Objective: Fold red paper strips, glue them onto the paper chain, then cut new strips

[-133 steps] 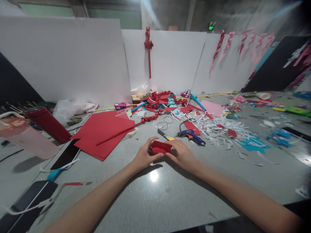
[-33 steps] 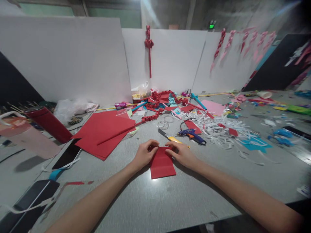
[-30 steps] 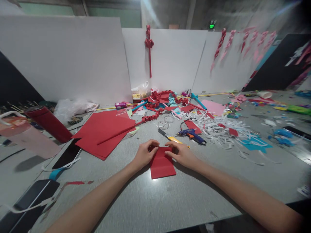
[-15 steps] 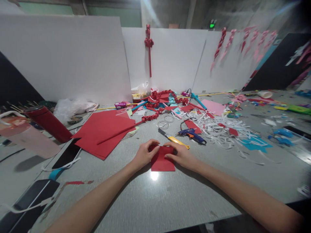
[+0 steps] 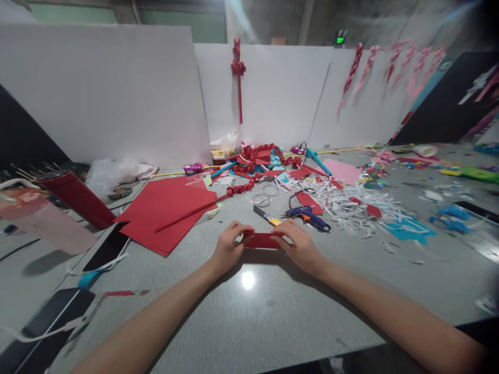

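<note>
A small piece of red paper (image 5: 262, 240) is held up between both hands, tilted so that it looks like a narrow band. My left hand (image 5: 233, 243) pinches its left end between thumb and fingers. At the right end, my right hand (image 5: 299, 244) grips it the same way. Just beyond the right hand lies a utility knife (image 5: 265, 214), its yellow handle partly hidden by the fingers. A blue glue gun (image 5: 310, 215) rests on the table farther right.
Large red paper sheets (image 5: 167, 208) lie left, with a thin red stick across them. White paper strips (image 5: 358, 202) are heaped at right. A red thermos (image 5: 78, 197) and a pink bottle (image 5: 47, 223) stand far left. White boards (image 5: 268, 98) close off the back.
The red paper lay flat with its lower part toward me; now it is raised and tilted, showing a narrow band. Both hands have shifted from resting on it to pinching its ends.
</note>
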`<state>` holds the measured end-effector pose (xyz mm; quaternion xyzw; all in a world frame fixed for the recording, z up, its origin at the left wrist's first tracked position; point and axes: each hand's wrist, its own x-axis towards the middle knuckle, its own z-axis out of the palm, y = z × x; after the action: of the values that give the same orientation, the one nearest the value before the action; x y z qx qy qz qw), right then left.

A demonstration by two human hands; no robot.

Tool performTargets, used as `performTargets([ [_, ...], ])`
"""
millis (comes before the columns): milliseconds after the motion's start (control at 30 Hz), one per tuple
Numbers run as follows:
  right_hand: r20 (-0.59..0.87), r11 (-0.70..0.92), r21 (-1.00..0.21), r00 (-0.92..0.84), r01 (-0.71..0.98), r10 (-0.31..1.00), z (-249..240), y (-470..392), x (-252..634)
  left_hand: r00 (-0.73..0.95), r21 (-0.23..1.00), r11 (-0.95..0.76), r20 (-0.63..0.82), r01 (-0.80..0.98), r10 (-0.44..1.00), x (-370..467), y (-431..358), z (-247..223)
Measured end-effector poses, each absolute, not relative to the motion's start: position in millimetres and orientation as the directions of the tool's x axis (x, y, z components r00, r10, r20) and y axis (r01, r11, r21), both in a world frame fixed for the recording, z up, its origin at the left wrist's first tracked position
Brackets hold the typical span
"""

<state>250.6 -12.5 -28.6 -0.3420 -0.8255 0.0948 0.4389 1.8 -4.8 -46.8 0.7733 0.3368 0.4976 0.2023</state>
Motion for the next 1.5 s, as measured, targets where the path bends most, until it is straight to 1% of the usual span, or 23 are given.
performTargets([
  [100, 0.657, 0.749, -0.452, -0.387, 0.484, 0.647, -27, -11, 251, 0.262, 0.648, -0.677, 0.627, 0.348, 0.734, 2, -5, -46],
  [267, 0.697, 0.771, -0.448, -0.363, 0.453, 0.618, -31, -9, 251, 0.243, 0.628, -0.701, 0.662, 0.338, 0.709, 0, -9, -44],
  [367, 0.679, 0.763, -0.456, -0.375, 0.458, 0.631, -30, -10, 252, 0.233, 0.629, -0.692, 0.657, 0.355, 0.717, 0, -8, -45],
  [467, 0.648, 0.739, -0.456, -0.384, 0.496, 0.658, -28, -11, 252, 0.233, 0.66, -0.635, 0.597, 0.402, 0.768, 2, -3, -49],
  [633, 0.601, 0.706, -0.459, -0.398, 0.539, 0.694, -26, -10, 251, 0.331, 0.689, -0.546, 0.435, 0.476, 0.837, 5, 4, -55],
  [800, 0.547, 0.661, -0.491, -0.39, 0.568, 0.741, -28, -7, 251, 0.336, 0.729, -0.528, 0.412, 0.435, 0.847, 4, 6, -55],
  [900, 0.528, 0.652, -0.501, -0.396, 0.569, 0.751, -28, -6, 254, 0.302, 0.775, -0.486, 0.389, 0.403, 0.87, 3, 8, -53],
  [967, 0.503, 0.635, -0.538, -0.392, 0.554, 0.77, -26, -5, 254, 0.255, 0.827, -0.435, 0.362, 0.357, 0.897, 2, 9, -51],
  [1100, 0.394, 0.521, -0.694, -0.343, 0.496, 0.852, -22, -6, 253, 0.225, 0.902, -0.362, 0.312, 0.234, 0.923, 1, 12, -52],
  [1233, 0.311, 0.421, -0.81, -0.311, 0.407, 0.898, -24, -5, 252, 0.244, 0.927, -0.332, 0.285, 0.177, 0.927, -1, 15, -56],
  [1367, 0.195, 0.272, -0.927, -0.289, 0.257, 0.937, -27, -2, 251, 0.25, 0.952, -0.287, 0.255, 0.103, 0.934, -1, 15, -54],
  [1500, 0.139, 0.187, -0.973, -0.302, 0.137, 0.943, -29, 0, 251, 0.263, 0.963, -0.26, 0.235, 0.065, 0.936, -1, 12, -47],
])
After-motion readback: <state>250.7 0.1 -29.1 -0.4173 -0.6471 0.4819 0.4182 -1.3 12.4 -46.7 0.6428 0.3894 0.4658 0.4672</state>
